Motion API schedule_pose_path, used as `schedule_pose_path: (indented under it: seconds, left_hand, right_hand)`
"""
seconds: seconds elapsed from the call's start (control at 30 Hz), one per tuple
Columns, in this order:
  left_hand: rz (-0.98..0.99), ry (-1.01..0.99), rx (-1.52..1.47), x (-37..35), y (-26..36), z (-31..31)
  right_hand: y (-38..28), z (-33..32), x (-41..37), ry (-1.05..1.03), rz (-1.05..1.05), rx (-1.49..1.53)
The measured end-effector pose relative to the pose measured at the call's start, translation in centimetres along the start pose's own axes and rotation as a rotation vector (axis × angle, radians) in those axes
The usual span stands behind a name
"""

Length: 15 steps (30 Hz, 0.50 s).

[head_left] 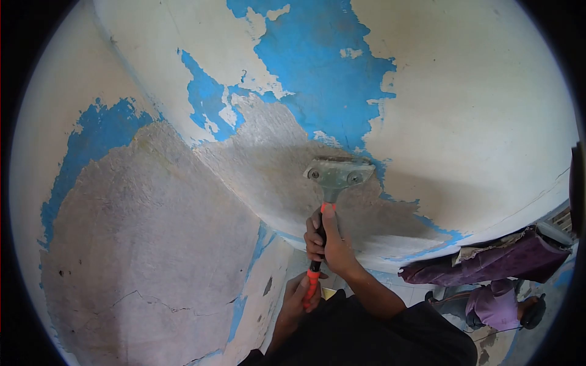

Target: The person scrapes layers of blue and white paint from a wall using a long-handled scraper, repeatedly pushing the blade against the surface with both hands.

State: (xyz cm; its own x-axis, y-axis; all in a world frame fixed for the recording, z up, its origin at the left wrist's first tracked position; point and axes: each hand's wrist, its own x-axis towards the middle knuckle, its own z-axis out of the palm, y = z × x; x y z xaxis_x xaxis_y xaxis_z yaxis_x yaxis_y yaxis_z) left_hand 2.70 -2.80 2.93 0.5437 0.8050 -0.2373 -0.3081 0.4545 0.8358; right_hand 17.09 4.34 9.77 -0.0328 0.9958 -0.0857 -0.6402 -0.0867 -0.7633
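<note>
The scraper has a flat, trapezoid metal head, dull grey and scuffed, with two round screws on its face. Its broad top edge lies against the wall. Below the head a narrow neck runs into a slim handle of orange and black plastic.

The right hand is clenched around the handle just under the neck, thumb laid up along it. The left hand grasps the handle's lower orange end, fingers wrapped around it. Both forearms come up from a black garment at the bottom of the view.

Around the scraper head the wall is bare plaster, grey, grainy and matt. This stripped area spreads left of the scraper across an inside corner onto the adjoining face. A thin crack runs through it, low and far to the left.

Above the scraper lies a big ragged patch of blue paint with torn, flaking edges. Smooth cream-white paint covers the wall to the scraper's right and further up. A thin blue rim marks the paint edge just right of the head.

Below and to the right of the scraper a crumpled purple cloth lies near the wall's foot. Beside the cloth another person in a purple top crouches, well apart from both hands.
</note>
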Motion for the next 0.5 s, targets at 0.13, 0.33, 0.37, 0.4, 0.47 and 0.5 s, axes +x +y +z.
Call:
schedule_pose_path:
  seconds: [0.13, 0.33, 0.37, 0.4, 0.47, 0.5]
  left_hand:
    - [-0.049, -0.003, -0.071, -0.5, -1.4, 0.0]
    - [0.051, -0.034, 0.051, 1.0, -0.6, -1.0]
    - [0.027, -0.029, 0.039, 0.8, -0.7, -1.3]
    - [0.006, -0.023, 0.021, 0.4, -1.1, -1.4]
    - [-0.025, -0.018, -0.024, 0.0, -1.8, -1.4]
    - [-0.04, -0.023, -0.045, -0.1, -2.0, -1.4]
  right_hand:
    - [1.0, -0.8, -0.2, 0.004, 0.041, -0.031]
    - [-0.7, 0.1, 0.1, -0.027, 0.003, -0.01]
    - [-0.6, 0.1, 0.2, -0.03, 0.003, -0.011]
    - [-0.1, -0.2, 0.0, -0.025, 0.009, -0.017]
    - [1.0, -0.8, -0.1, -0.029, 0.02, -0.034]
    - [0.9, -0.8, 0.1, -0.025, 0.021, -0.031]
